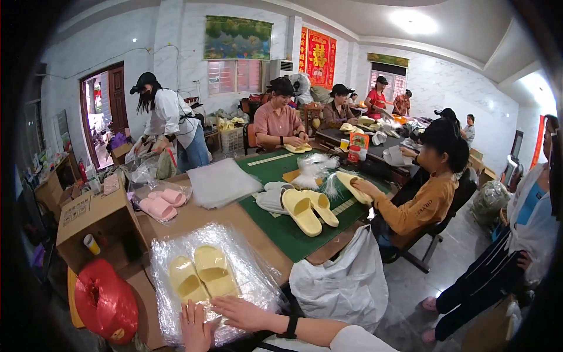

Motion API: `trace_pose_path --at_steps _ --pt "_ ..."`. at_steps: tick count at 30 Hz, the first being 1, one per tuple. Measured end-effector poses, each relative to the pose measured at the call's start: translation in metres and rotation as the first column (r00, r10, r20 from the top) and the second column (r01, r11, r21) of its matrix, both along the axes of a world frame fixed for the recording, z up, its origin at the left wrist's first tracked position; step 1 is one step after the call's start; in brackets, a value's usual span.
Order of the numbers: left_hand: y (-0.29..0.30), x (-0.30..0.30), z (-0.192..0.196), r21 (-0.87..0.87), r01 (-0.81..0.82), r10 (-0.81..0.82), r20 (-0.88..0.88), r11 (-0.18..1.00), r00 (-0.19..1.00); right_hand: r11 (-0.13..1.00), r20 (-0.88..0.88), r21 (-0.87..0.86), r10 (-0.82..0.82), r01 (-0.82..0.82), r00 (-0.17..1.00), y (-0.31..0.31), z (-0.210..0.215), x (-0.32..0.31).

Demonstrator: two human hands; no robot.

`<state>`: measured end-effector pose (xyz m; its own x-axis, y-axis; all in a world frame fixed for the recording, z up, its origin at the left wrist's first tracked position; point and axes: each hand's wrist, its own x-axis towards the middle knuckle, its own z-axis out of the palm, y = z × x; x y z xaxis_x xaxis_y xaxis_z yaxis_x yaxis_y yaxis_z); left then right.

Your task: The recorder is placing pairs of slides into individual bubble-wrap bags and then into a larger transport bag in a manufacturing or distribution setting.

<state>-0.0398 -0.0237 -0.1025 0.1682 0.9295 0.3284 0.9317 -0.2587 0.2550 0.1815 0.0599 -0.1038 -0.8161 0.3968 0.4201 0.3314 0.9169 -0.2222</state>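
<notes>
A pair of pale yellow slippers (217, 271) lies side by side inside a clear plastic bag, on top of a pile of clear bags (161, 264) at the table's near edge. My left hand (196, 328) rests at the near end of the bag, its fingers stretched forward by the heel of one slipper. Just right of it, my right hand (241, 312) lies flat with fingers extended over the bag's near end, close to the other heel. Both hands are open, pressing on plastic rather than gripping it. A black band circles my right wrist.
Left of me are a red roll of plastic twine (105, 300) and an open cardboard box (97, 226). Bagged pink slippers (162, 202) lie beyond. Loose yellow slippers (302, 212) lie on the green mat (275, 234). A white sack (343, 276) hangs at right, near a seated co-worker (425, 193).
</notes>
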Motion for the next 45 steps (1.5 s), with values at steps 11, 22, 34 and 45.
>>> trace_pose_path --at_steps 11,22,34,45 --pt "0.000 -0.006 0.006 -0.022 -0.042 0.047 0.574 0.999 0.817 0.884 -0.192 -0.282 -0.433 0.373 0.881 0.019 -0.006 0.015" --pt "0.005 -0.007 0.025 0.041 -0.500 0.457 0.347 0.865 0.819 0.764 0.022 -0.336 -0.578 0.551 0.816 0.044 0.014 0.017" --pt "0.016 -0.006 0.016 0.108 -0.435 0.294 0.592 0.894 0.751 0.673 -0.100 -0.632 -0.562 0.384 0.821 0.055 0.004 0.027" --pt "0.000 0.023 0.062 0.286 -0.342 -0.004 0.772 0.895 0.635 0.397 -0.348 -0.912 -0.615 -0.104 0.708 0.023 0.033 0.033"
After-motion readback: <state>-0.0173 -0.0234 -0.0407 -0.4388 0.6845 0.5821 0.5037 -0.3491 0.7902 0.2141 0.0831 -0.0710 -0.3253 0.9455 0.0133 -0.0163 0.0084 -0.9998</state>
